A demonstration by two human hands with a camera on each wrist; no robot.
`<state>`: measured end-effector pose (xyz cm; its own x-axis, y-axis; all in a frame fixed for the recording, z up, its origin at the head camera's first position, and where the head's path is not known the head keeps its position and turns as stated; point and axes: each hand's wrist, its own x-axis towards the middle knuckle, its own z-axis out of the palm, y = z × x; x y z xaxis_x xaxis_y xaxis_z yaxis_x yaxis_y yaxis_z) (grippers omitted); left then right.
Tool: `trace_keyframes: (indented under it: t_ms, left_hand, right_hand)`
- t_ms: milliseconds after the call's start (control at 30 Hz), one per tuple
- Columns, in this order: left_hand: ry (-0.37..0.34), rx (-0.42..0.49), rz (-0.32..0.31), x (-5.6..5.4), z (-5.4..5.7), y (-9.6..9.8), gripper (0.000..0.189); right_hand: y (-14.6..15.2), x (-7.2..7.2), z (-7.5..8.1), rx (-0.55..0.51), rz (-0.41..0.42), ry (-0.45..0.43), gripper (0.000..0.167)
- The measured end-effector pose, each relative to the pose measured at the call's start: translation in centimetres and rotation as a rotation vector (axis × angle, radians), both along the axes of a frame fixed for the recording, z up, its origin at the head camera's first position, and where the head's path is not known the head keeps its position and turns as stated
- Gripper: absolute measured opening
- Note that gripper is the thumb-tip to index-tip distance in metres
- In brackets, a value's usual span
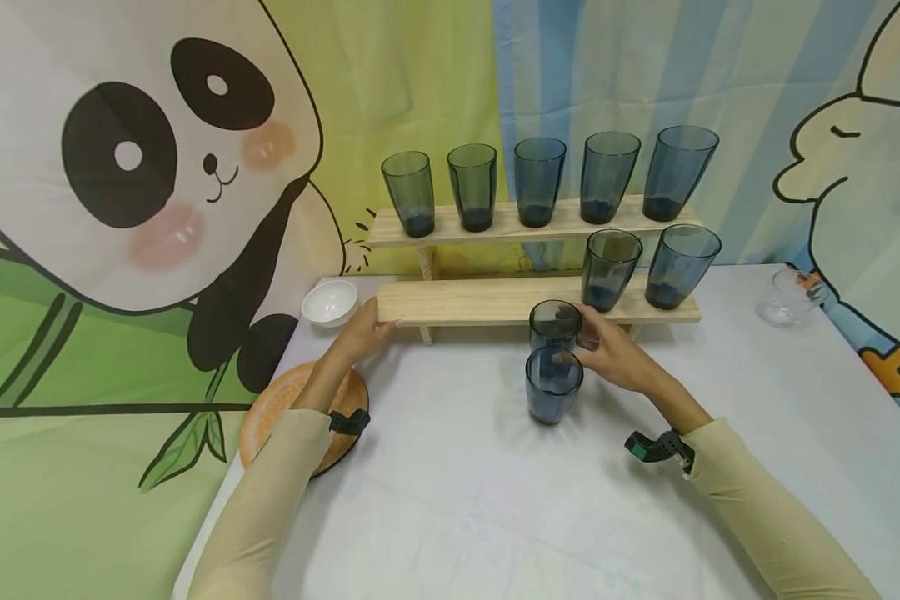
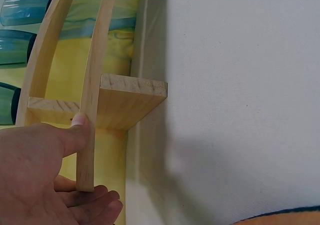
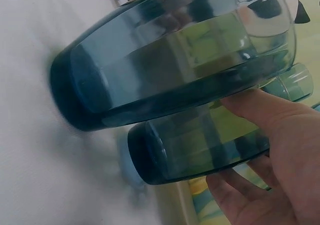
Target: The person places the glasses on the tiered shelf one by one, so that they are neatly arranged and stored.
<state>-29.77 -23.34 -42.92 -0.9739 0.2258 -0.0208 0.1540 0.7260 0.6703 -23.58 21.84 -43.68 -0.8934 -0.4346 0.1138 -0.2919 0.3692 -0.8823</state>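
Observation:
My left hand [image 1: 367, 331] grips the left end of the lower plank of a two-tier wooden shelf [image 1: 465, 302]; thumb and fingers lie on opposite faces of the plank [image 2: 87, 155] in the left wrist view. With my right hand [image 1: 613, 350] I hold a blue-tinted drinking glass [image 3: 200, 145], thumb on one side and fingers on the other. This glass is upright in front of the lower tier. Just nearer to me stands another blue glass [image 1: 553, 396] on the table, partly overlapping the held one in the head view.
Several similar glasses [image 1: 540, 179] line the upper tier. Two more glasses [image 1: 678, 267] stand on the lower tier's right end. A white bowl [image 1: 330, 302] and a round orange-patterned board [image 1: 352, 408] are at left. A clear glass cup [image 1: 783, 298] sits at the far right.

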Motion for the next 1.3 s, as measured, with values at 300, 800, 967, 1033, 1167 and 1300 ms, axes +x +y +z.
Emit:
trace_keyframes:
  t_ms: [300, 800, 967, 1033, 1167, 1300]
  left_hand:
    - [-0.002, -0.009, -0.002, 0.0, 0.0, 0.0, 0.071]
    - [-0.018, 0.007, 0.003, 0.2, 0.2, 0.0, 0.074]
    - [-0.025, -0.014, 0.015, 0.2, 0.3, 0.0, 0.074]
    - [-0.027, -0.019, 0.019, 0.2, 0.3, 0.0, 0.074]
    - [-0.026, -0.022, 0.017, 0.2, 0.3, 0.1, 0.073]
    - [-0.022, -0.021, 0.015, 0.1, 0.3, 0.1, 0.073]
  right_hand:
    - [-0.3, 0.1, 2.5, 0.062, -0.05, 0.003, 0.089]
    - [-1.5, -0.8, 6.3, 0.026, -0.131, 0.097, 0.091]
    - [-2.4, -1.2, 7.0, 0.057, -0.189, 0.073, 0.1]
    - [-2.8, -1.4, 7.0, 0.062, -0.216, 0.064, 0.102]
    - [-3.4, -2.0, 7.1, 0.047, -0.265, 0.06, 0.101]
    - [-4.0, -2.6, 7.3, 0.023, -0.302, 0.059, 0.1]
